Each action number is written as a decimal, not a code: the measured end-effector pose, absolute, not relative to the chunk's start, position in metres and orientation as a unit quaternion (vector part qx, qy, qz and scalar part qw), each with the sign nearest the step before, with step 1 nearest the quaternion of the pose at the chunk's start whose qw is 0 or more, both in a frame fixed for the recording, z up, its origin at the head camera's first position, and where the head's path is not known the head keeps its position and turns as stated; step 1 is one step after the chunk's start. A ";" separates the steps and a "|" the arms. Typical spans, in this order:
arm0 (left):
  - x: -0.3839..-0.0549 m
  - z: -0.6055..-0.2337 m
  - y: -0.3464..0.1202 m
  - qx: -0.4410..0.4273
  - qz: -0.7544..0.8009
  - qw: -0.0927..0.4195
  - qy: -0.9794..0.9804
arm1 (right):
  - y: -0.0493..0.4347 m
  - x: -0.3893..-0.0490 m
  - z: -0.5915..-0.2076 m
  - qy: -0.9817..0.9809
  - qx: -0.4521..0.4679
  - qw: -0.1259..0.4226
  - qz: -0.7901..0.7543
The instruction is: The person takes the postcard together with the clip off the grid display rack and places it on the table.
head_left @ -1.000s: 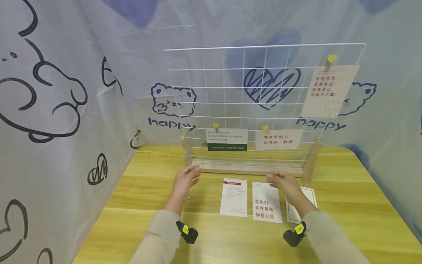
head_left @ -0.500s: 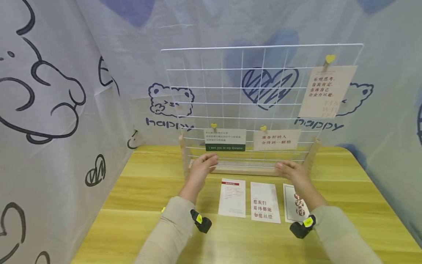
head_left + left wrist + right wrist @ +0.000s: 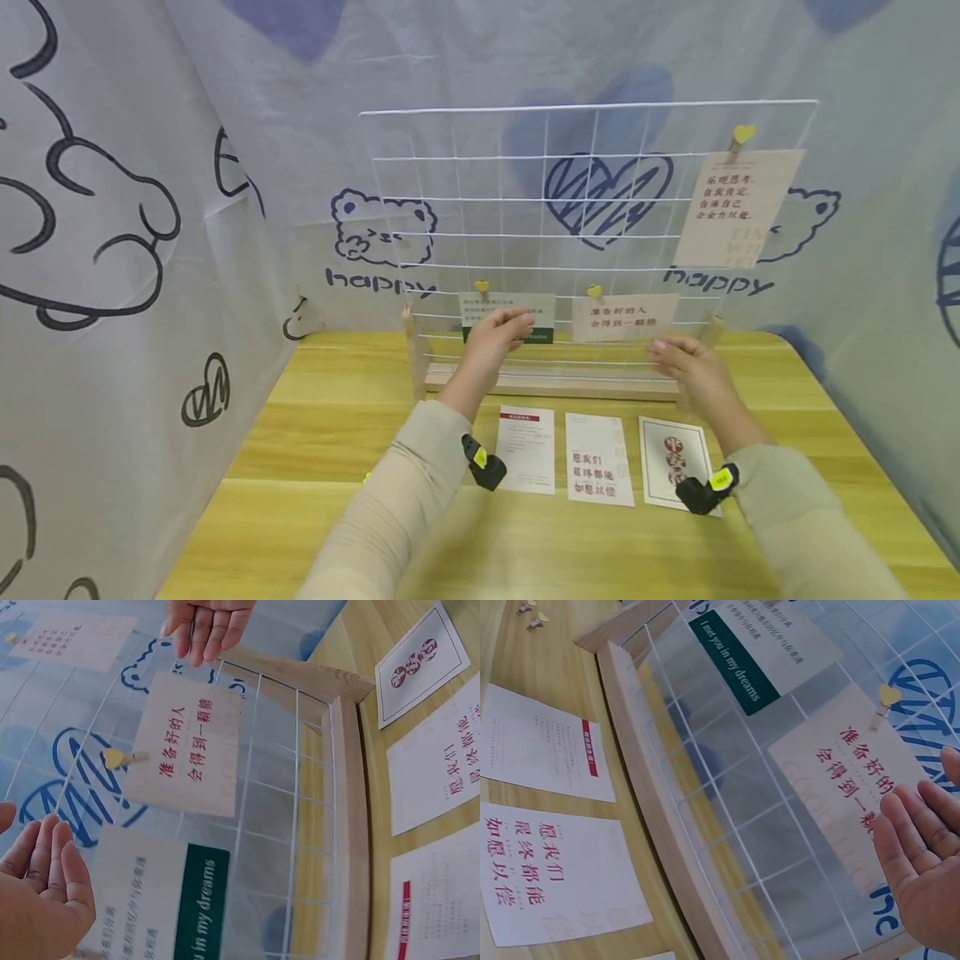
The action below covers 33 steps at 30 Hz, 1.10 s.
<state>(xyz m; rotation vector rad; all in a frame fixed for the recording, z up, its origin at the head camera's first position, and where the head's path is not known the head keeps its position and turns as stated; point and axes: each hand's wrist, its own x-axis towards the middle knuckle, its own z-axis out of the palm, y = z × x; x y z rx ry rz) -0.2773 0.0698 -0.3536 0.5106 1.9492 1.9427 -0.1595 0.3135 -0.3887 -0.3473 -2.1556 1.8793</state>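
Printed cloth (image 3: 262,100) backs a wooden counter (image 3: 255,521), on which a white wire grid (image 3: 544,200) stands in a wooden base (image 3: 551,384). Before it, the left hand (image 3: 492,337) partly covers a green-banded card (image 3: 546,312), and the right hand (image 3: 697,372) is near the lower right corner of a cream card (image 3: 625,318); each grip is relaxed, fingers gently bent, side by side. A tall card (image 3: 738,210) hangs upper right. Three loose cards (image 3: 598,458) lie in a row below. Yellow heart clips (image 3: 744,135) hold the hanging cards.
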 end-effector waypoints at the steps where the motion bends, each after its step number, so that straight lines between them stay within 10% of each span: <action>1: -0.278 -0.350 0.074 0.186 0.682 0.172 0.686 | 0.315 -0.159 -0.386 -0.739 -0.122 0.133 0.649; 17: -0.285 -0.294 0.124 0.245 0.680 0.165 0.671 | 0.495 -0.258 -0.533 -0.691 -0.097 0.199 0.688; 33: -0.282 -0.259 0.167 0.323 0.637 0.127 0.689 | 0.557 -0.272 -0.516 -0.646 -0.083 0.244 0.719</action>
